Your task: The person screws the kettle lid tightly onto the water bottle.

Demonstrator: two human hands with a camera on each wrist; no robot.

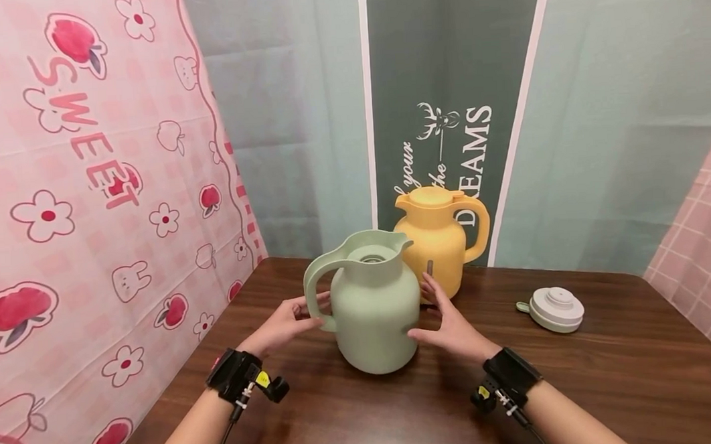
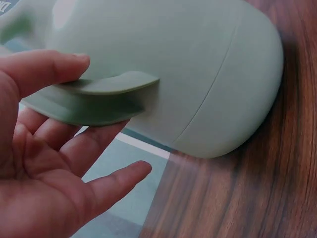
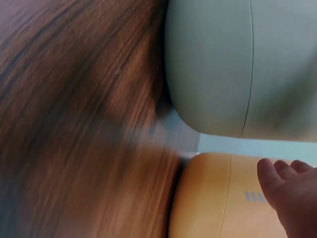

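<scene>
A light green vacuum jug (image 1: 375, 315) stands upright on the table without a lid, its inner mouth showing and its spout to the right. My left hand (image 1: 288, 325) is at the low end of the jug's handle (image 2: 119, 87). In the left wrist view the thumb lies on one side of that handle and fingers on the other, with the little finger stretched away. On the jug's right side, my right hand (image 1: 451, 327) is spread, its thumb close to the wall; whether it touches cannot be told. Fingers (image 3: 282, 173) show before the yellow jug in the right wrist view.
A yellow vacuum jug (image 1: 435, 238) with its lid on stands just behind the green one, to the right. Farther right, a white and green lid (image 1: 556, 310) lies on the brown wooden table (image 1: 616, 369). Patterned cloths (image 1: 111, 161) hang at the back and sides.
</scene>
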